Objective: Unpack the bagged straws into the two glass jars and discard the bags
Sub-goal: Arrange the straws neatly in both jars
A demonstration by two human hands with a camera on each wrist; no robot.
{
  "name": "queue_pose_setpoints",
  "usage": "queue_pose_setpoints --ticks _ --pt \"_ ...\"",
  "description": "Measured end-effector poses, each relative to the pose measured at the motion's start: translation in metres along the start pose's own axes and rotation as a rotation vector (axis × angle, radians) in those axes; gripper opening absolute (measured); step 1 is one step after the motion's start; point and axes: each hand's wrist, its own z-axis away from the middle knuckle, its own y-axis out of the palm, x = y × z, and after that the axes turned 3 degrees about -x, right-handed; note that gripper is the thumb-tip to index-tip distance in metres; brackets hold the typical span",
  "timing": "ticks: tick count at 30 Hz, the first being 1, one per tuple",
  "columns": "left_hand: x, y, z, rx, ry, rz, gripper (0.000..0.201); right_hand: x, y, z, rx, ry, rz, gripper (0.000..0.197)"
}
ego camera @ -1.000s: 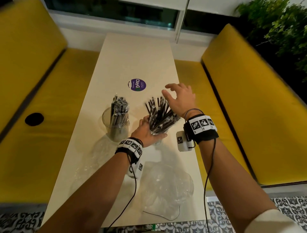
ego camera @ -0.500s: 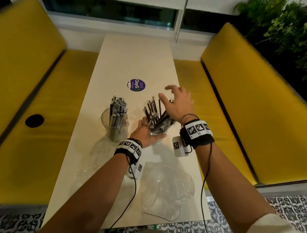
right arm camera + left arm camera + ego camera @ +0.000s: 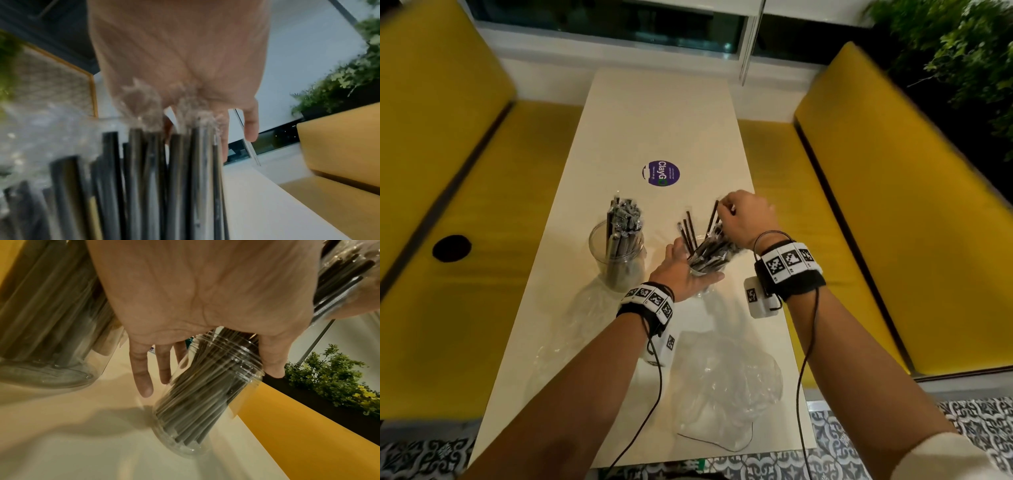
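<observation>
Cupping the right jar point(image 3: 207, 395), left hand point(image 3: 685, 270) steadies it; right hand point(image 3: 746, 219) pinches straws point(image 3: 709, 246).

Head: I look forward and down along the table point(image 3: 664, 113), both forearms in view.
Left wrist: I sit under the palm, close on the right jar point(image 3: 207, 395).
Right wrist: nearly against the straws point(image 3: 144, 178), blurred.
Shared: that jar of straws, the tabletop.

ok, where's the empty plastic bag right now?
In the head view the empty plastic bag lies crumpled on the table's near end, between the two forearms, nearer than both jars.
</observation>
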Motion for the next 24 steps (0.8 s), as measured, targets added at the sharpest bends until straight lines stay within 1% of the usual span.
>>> queue_pose_setpoints --ticks 2,3,4,6,7,8,9,10,11,12,13,14,15,16,17,18,19,20,21,22,23,24 --pt "-0.002 -0.001 0.001 0.003 -0.007 0.001 0.123 0.001 -0.003 0.0 -0.021 0.005 -0.151 0.036" --pt "-0.002 -0.001 0.001 0.0 -0.01 0.006 0.124 0.004 -0.006 -0.001 -0.046 -0.038 -0.2 0.04" --pt "-0.001 -0.001 0.001 0.0 -0.014 0.018 0.123 0.008 -0.007 -0.003 -0.028 -0.116 -0.196 0.044" --pt "-0.001 0.0 0.0 0.022 -0.037 0.038 0.124 0.02 -0.008 -0.004 0.138 -0.291 -0.073 0.058" --pt "-0.001 0.0 -0.001 0.041 -0.048 0.048 0.126 0.027 -0.004 -0.005 0.232 -0.351 -0.002 0.062" --pt "-0.003 -0.001 -0.001 0.054 -0.053 0.063 0.127 0.032 0.001 -0.005 0.314 -0.405 0.058 0.059" --pt "-0.005 -0.001 -0.002 0.057 -0.056 0.07 0.126 0.035 0.004 -0.006 0.36 -0.43 0.101 0.05" --pt "-0.006 0.0 -0.002 0.045 -0.038 0.071 0.122 0.037 0.006 -0.007 0.352 -0.439 0.106 0.036" --pt "-0.007 0.0 -0.001 0.036 -0.028 0.063 0.115 0.037 0.005 -0.008 0.295 -0.433 0.072 0.022" --pt "-0.008 0.0 0.001 0.022 -0.018 0.058 0.11 0.034 0.003 -0.008 0.201 -0.401 -0.004 0.015" --pt "-0.007 0.0 0.002 0.005 -0.012 0.059 0.11 0.03 -0.001 -0.007 0.077 -0.33 -0.106 0.012" --pt "-0.006 0.0 0.002 -0.017 -0.008 0.068 0.116 0.026 -0.005 -0.005 -0.05 -0.246 -0.207 0.012" --pt "-0.004 0.0 0.003 -0.034 -0.005 0.075 0.122 0.019 -0.007 -0.004 -0.134 -0.165 -0.242 0.012" --pt "-0.002 0.0 0.003 -0.045 -0.005 0.079 0.126 0.014 -0.008 -0.003 -0.159 -0.105 -0.199 0.014" --pt "-0.001 0.0 0.003 -0.047 -0.005 0.081 0.128 0.01 -0.007 -0.002 -0.098 -0.078 -0.065 0.018" --pt "0.0 0.002 0.003 -0.038 -0.017 0.084 0.129 0.008 -0.005 0.001 0.007 -0.063 0.055 0.022" --pt "0.0 0.003 0.002 -0.035 -0.021 0.092 0.128 0.004 -0.001 0.002 0.081 -0.047 0.094 0.026" --pt "-0.001 0.003 0.003 -0.034 -0.024 0.095 0.126 0.002 -0.001 0.004 0.108 -0.023 0.047 0.03" --pt "-0.002 0.002 0.003 -0.035 -0.022 0.095 0.125 0.001 -0.005 0.006 0.089 -0.003 -0.045 0.034" --pt "-0.002 0.002 0.003 -0.034 -0.02 0.094 0.125 0.0 -0.009 0.008 0.034 0.006 -0.14 0.037" --pt "-0.002 0.001 0.003 -0.033 -0.016 0.097 0.126 -0.001 -0.013 0.011 -0.029 0.01 -0.201 0.04" --pt "-0.004 -0.001 0.004 -0.03 -0.022 0.1 0.127 -0.001 -0.015 0.016 -0.061 0.014 -0.217 0.043"
